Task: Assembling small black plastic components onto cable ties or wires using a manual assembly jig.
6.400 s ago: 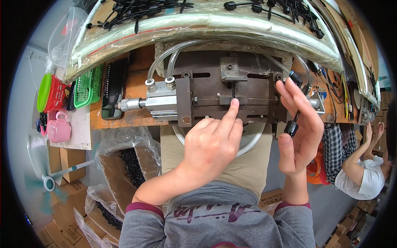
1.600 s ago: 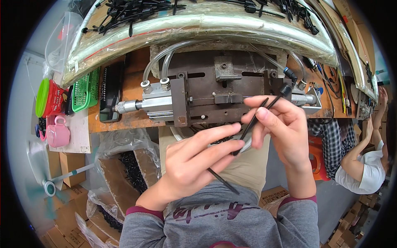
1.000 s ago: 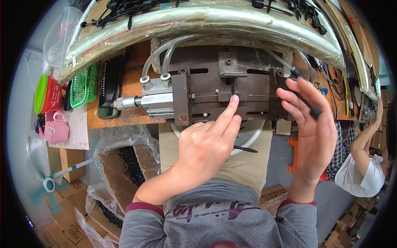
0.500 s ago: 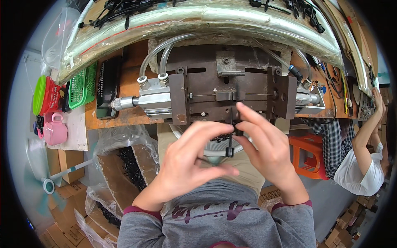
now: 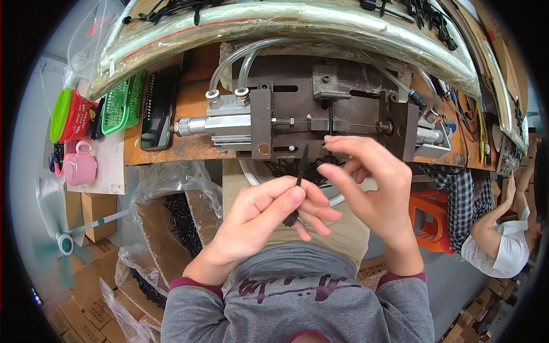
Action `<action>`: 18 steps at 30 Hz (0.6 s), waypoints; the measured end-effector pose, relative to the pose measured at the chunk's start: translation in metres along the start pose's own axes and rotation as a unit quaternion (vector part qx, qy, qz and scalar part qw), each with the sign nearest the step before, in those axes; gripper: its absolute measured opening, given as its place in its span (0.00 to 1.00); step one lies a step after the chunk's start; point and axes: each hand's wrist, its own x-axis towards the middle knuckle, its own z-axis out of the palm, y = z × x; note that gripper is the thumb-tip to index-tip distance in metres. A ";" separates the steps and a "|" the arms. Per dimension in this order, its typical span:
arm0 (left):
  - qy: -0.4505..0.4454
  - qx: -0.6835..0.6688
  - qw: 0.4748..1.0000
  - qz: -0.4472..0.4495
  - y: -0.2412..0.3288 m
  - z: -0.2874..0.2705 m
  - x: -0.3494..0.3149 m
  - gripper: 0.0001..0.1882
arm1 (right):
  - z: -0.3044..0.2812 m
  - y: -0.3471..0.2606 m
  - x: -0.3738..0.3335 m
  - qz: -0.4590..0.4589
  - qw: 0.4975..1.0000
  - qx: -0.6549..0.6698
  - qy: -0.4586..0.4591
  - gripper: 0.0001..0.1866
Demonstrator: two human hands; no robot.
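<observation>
A thin black plastic stick (image 5: 302, 166) stands up from my left hand (image 5: 260, 214), pinched between thumb and forefinger, with a wider dark end (image 5: 290, 219) lower down by the palm. My right hand (image 5: 374, 186) is at the front of a brown metal press fixture (image 5: 297, 103), its thumb and forefinger apart. The forefinger's tip is close to the lower end of another slim black part (image 5: 330, 117), upright between two small metal jaws (image 5: 341, 124). Whether that finger touches it, I cannot tell.
Silver air cylinders (image 5: 229, 123) with clear hoses flank the fixture. Below it, a white basket (image 5: 250, 170) holds black parts. Plastic-lined boxes (image 5: 183, 220) stand at lower left. A black tray (image 5: 155, 114) and green basket (image 5: 123, 106) lie left; a co-worker (image 5: 497, 240) sits right.
My left hand has closed round a black stick. My right hand's fingers have spread beside the fixture. A black part now stands between the jaws, and the left cylinder's rod has extended inward.
</observation>
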 end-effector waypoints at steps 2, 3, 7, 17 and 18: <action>-0.028 -0.011 0.999 -0.022 0.002 -0.002 -0.004 0.19 | -0.004 -0.014 0.004 0.135 0.967 0.214 -0.009 0.10; -0.011 -0.009 1.000 -0.013 0.001 0.000 -0.004 0.18 | -0.002 -0.015 0.006 0.134 0.954 0.266 -0.022 0.11; 0.042 0.095 0.994 0.042 0.002 0.011 -0.008 0.14 | 0.012 -0.017 0.010 0.083 0.945 0.311 -0.053 0.05; 0.105 0.331 0.865 0.362 0.004 0.003 -0.018 0.13 | -0.099 0.011 0.060 -0.105 0.850 0.377 0.353 0.09; 0.189 0.310 0.848 0.386 0.011 -0.019 -0.018 0.13 | -0.062 -0.015 0.055 -0.098 0.881 0.282 0.367 0.09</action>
